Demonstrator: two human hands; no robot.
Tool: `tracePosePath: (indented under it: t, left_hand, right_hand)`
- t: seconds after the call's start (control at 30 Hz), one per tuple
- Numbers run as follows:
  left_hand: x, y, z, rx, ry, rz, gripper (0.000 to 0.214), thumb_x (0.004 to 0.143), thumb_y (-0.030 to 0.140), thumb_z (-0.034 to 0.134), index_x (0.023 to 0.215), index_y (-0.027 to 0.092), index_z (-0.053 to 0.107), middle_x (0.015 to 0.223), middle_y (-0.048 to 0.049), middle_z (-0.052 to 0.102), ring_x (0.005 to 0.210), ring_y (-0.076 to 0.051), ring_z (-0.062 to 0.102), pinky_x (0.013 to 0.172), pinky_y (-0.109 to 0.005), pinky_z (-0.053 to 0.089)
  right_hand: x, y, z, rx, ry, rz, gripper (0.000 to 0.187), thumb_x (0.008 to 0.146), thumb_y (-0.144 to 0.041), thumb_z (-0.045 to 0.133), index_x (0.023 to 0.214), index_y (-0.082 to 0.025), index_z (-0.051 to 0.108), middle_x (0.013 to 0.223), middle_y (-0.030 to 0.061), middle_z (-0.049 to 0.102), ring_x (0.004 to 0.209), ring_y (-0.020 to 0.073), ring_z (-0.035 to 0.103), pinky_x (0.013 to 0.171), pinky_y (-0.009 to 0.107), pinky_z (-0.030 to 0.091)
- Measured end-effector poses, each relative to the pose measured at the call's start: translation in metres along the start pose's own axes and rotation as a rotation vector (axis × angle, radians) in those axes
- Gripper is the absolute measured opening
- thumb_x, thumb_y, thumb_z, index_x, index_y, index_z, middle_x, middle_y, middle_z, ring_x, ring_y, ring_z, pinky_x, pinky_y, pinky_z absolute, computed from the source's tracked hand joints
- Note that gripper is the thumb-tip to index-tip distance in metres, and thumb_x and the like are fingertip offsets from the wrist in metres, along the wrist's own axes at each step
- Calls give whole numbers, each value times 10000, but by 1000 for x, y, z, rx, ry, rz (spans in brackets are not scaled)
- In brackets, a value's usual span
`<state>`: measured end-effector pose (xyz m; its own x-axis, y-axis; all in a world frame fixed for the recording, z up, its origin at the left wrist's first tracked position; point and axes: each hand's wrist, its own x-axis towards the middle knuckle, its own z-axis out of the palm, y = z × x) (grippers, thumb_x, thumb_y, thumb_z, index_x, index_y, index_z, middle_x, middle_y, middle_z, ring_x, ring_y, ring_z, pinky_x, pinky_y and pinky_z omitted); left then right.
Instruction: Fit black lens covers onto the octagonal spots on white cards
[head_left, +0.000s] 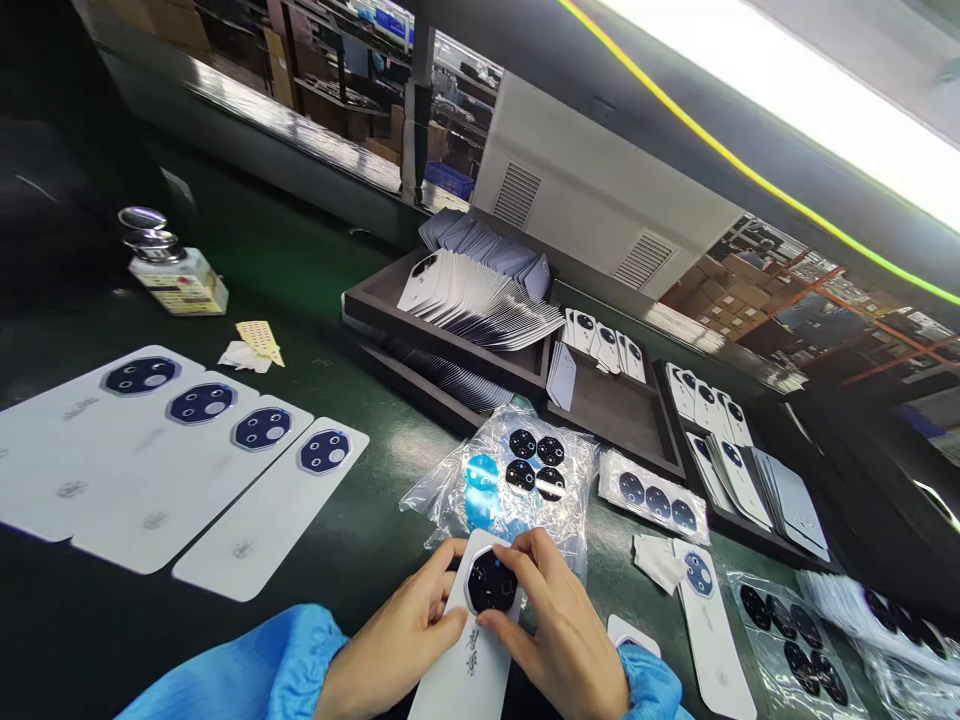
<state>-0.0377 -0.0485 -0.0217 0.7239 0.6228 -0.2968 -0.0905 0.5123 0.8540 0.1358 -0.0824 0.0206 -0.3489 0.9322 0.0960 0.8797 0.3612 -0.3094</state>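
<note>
A white phone back panel (457, 685) is held tilted in front of me. My left hand (394, 635) is closed on its left edge, thumb on the face and fingers bent behind. Over the panel's upper end sits a black round camera lens cover (491, 582) with several small rings. My right hand (566, 630) grips this cover between thumb and fingertips at its right side; whether it is fully seated cannot be told. Just beyond my hands, a clear plastic sheet (442, 490) carries several black lens covers (521, 476) and blue film pieces (481, 490).
Several white panels (247, 510) with dark blue camera covers lie at left. A pump bottle (180, 280) stands behind them. Black trays (450, 345) hold stacked panels at the back. To the right are bagged lens covers (795, 640) and another panel (716, 640) with tissue (658, 565).
</note>
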Motion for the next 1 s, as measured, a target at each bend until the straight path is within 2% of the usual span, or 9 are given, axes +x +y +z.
tracePosePath:
  t: [0.1,0.2,0.3,0.4,0.53,0.7,0.83,1.0]
  left_hand:
    - [-3,-1,-1,114,21,27,467,808,371,513,1225,192,402,902,-40,653,775,-210,596,680,-289,433]
    - [-4,-6,-2,212,115,80,360,868,376,462,1198,234,468,1064,-47,650,975,-246,577,832,-309,419]
    - [-4,-9,0,230,228,64,393,894,469,429,1215,248,482,1255,-55,583,1204,-276,469,982,-330,339]
    - [-4,-10,3,216,300,23,465,878,525,453,1244,240,467,1333,-63,535,1304,-288,382,1056,-339,260]
    - [-4,-11,4,233,310,47,429,896,495,456,1244,245,456,1342,-61,533,1309,-282,387,1040,-330,288]
    - [-5,-12,2,294,243,157,293,936,448,421,1130,250,515,1272,-46,584,1197,-271,500,945,-302,388]
    - [-3,-12,-1,288,218,173,303,916,455,451,1120,250,539,1198,-44,631,1068,-267,575,884,-302,431]
    - [-2,-11,0,309,251,168,341,894,462,444,1129,242,557,1157,-35,647,1054,-257,576,889,-309,447]
  right_hand:
    - [0,0,1,-26,0,6,566,696,-86,720,1179,-202,447,1018,86,544,882,225,617,683,340,589]
    - [-1,-1,4,-36,26,6,527,718,-111,718,1176,-198,472,1010,89,559,885,231,623,681,343,590]
    - [0,-4,7,-61,51,-3,516,721,-141,734,1171,-186,486,991,95,571,862,237,631,644,342,591]
    - [1,-9,8,-111,71,-7,528,701,-159,762,1153,-180,491,958,93,580,808,235,633,591,340,589]
    - [3,-14,8,-170,118,-32,566,656,-157,798,1135,-163,497,917,87,583,756,234,626,552,343,583]
    - [3,-16,7,-183,142,-56,509,694,-174,769,1134,-152,514,910,88,578,753,228,617,562,336,581]
    - [1,-16,7,-186,144,-59,473,712,-191,763,1122,-130,537,895,98,582,764,231,616,583,331,580]
    - [1,-15,8,-200,204,-82,535,626,-230,841,1068,-118,562,829,76,589,697,215,597,542,322,561]
